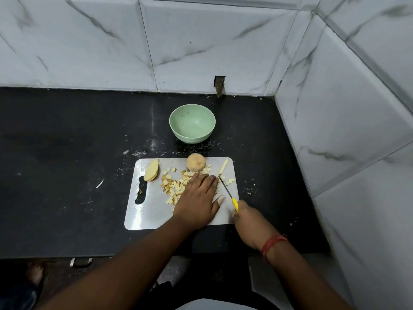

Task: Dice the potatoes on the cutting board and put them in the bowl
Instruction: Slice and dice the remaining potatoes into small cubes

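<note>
Head view: the left hand lies flat on the cutting board, fingers straight and pressed together over the diced potato — thumb out toward the knife. The right hand curls round the knife's yellow handle, blade tip down beside the left fingertips. A potato chunk sits behind; the green bowl stands beyond the board.
</note>
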`<move>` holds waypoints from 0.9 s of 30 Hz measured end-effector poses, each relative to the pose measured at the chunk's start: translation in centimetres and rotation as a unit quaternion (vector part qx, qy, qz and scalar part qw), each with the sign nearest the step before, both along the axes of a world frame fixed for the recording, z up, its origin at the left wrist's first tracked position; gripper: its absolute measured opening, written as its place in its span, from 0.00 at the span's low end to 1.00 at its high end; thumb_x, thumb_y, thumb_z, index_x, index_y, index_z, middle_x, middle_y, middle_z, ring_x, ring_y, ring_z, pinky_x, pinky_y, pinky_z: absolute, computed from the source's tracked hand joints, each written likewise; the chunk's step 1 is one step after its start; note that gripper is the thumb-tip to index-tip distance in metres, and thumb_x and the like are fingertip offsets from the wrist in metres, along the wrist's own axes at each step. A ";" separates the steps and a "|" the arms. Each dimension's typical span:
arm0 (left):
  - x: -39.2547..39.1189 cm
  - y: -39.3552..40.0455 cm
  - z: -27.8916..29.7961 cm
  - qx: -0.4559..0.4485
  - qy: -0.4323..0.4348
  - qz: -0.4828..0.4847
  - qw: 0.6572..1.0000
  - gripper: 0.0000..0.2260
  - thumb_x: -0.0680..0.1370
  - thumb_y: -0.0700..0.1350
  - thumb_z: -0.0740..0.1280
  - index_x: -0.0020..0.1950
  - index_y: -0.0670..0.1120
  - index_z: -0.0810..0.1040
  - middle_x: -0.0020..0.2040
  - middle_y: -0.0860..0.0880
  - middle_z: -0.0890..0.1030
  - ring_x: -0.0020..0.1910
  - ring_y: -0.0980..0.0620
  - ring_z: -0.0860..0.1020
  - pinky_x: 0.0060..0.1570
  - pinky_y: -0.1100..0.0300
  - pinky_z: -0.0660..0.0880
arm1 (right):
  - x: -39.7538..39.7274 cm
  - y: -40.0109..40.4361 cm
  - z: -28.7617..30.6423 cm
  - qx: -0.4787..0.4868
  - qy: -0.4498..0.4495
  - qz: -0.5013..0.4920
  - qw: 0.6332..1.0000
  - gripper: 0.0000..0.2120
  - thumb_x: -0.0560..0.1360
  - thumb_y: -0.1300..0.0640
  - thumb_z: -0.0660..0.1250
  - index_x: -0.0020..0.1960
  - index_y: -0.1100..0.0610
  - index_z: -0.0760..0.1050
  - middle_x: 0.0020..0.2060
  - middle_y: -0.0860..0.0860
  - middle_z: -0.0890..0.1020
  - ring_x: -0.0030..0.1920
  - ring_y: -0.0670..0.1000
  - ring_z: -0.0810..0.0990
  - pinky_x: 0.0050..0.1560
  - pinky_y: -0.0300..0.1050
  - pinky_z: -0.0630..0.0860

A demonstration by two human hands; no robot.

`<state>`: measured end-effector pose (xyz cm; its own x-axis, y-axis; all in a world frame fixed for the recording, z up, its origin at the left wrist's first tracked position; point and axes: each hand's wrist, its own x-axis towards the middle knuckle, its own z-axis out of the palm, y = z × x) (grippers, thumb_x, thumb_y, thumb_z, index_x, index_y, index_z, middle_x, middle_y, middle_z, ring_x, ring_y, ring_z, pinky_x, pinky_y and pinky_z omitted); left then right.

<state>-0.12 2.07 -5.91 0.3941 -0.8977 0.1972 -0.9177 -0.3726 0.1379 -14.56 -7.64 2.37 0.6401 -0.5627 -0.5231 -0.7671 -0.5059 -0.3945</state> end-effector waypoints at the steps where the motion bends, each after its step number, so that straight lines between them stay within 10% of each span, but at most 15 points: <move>1: 0.0 0.0 0.0 0.002 0.000 0.001 1.000 0.28 0.85 0.60 0.54 0.77 0.43 0.71 0.73 0.46 0.74 0.74 0.46 0.68 0.80 0.46 0.57 | 0.1 0.0 0.0 -0.001 0.002 -0.001 1.000 0.10 0.81 0.61 0.54 0.61 0.60 0.67 0.51 0.60 0.79 0.49 0.58 0.80 0.43 0.45 0.72; 27: 0.0 0.2 0.0 -0.008 0.009 -0.018 1.000 0.26 0.85 0.57 0.55 0.75 0.42 0.73 0.73 0.46 0.74 0.74 0.46 0.68 0.79 0.45 0.59 | 1.0 -0.5 -1.7 -0.013 0.049 0.015 0.999 0.13 0.81 0.60 0.55 0.65 0.60 0.65 0.51 0.58 0.79 0.45 0.55 0.79 0.43 0.46 0.72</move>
